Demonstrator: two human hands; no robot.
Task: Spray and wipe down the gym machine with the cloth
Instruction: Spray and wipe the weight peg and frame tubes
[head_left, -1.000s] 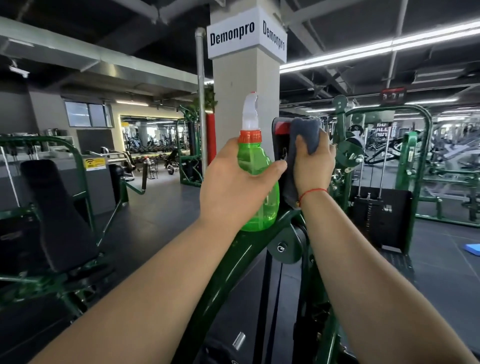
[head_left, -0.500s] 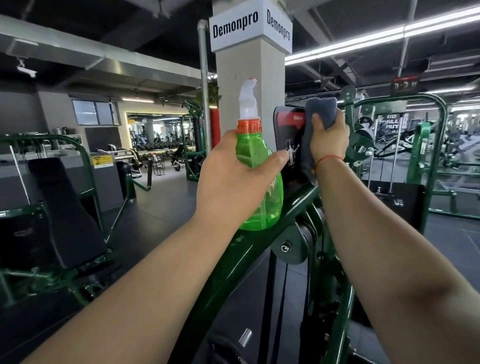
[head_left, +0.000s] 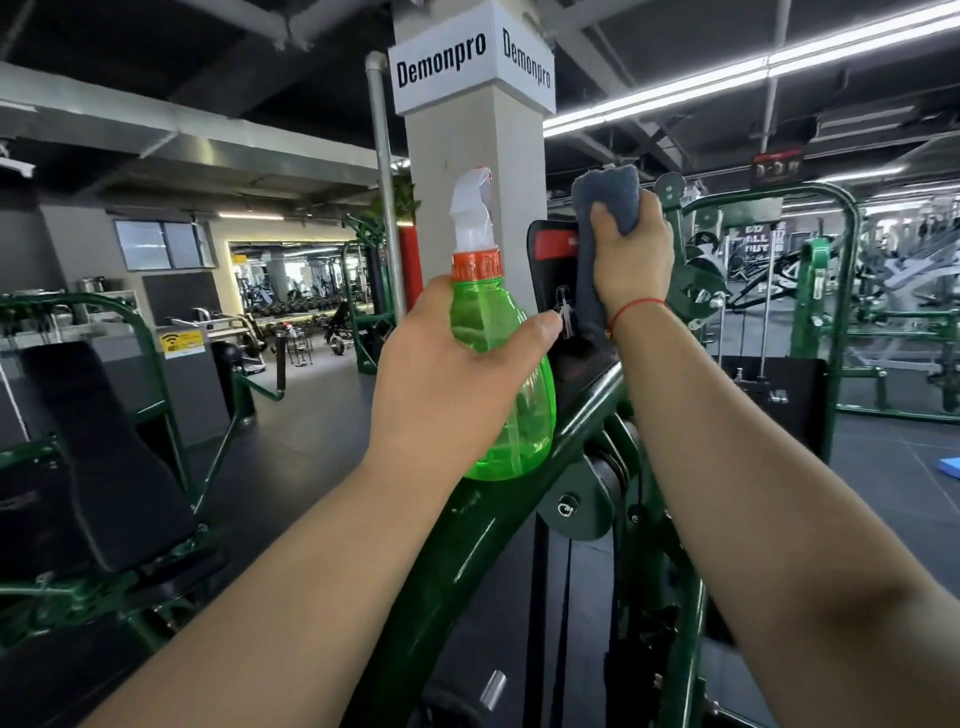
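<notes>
My bottle (head_left: 493, 332) stood before the pillar (head_left: 457, 156); my cloth (head_left: 608, 202) lay just right of it, the bench (head_left: 98, 457) well left.

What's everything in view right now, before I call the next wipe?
Spray bottle: one, green with orange collar and white trigger, upright, centre.
Cloth: one, grey-blue, against the placard's right side.
Instruction placard: one, black with red band, atop the machine.
Gym machine frame: one, dark green, centre foreground.
Pillar: one, grey, white Demonpro signs, behind.
Padded bench: one, black, left.
Bracelet: one, red, right wrist.
Left hand: grips the spray bottle.
Right hand: grips the cloth.
</notes>
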